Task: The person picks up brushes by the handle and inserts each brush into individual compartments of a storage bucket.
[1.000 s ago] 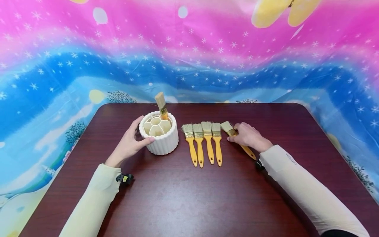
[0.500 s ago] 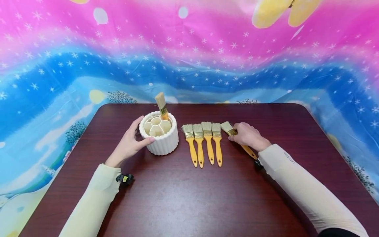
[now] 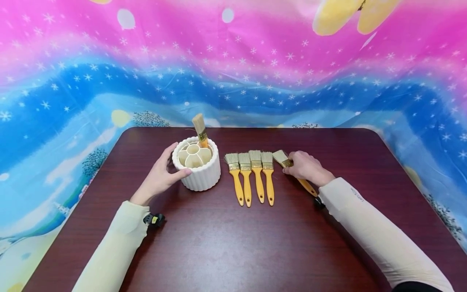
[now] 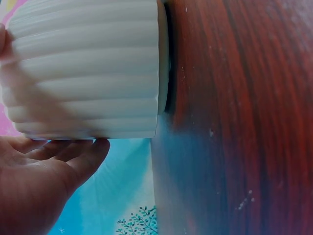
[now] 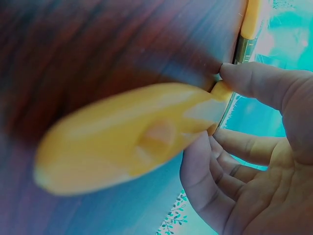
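A white ribbed brush holder (image 3: 201, 178) with petal-shaped compartments stands upright on the table. One paintbrush (image 3: 200, 129) is upright in a back compartment, bristles up. My left hand (image 3: 157, 177) holds the holder from its left side, thumb on the front rim and fingers round the far side; in the left wrist view those fingers (image 4: 88, 159) touch the ribbed wall. At the right, my right hand (image 3: 307, 166) pinches a yellow-handled paintbrush (image 3: 308, 187) near its metal band, and the handle slants toward the wrist. In the right wrist view the brush's handle (image 5: 107, 142) looms close.
Between the hands, several paintbrushes (image 3: 257, 178) lie side by side, bristles away from me. The dark red-brown table (image 3: 233, 243) ends at a back edge, against a printed cloth backdrop (image 3: 233, 81).
Both hands keep their hold and place. The whole head view has shifted very slightly; no object has visibly moved on the table.
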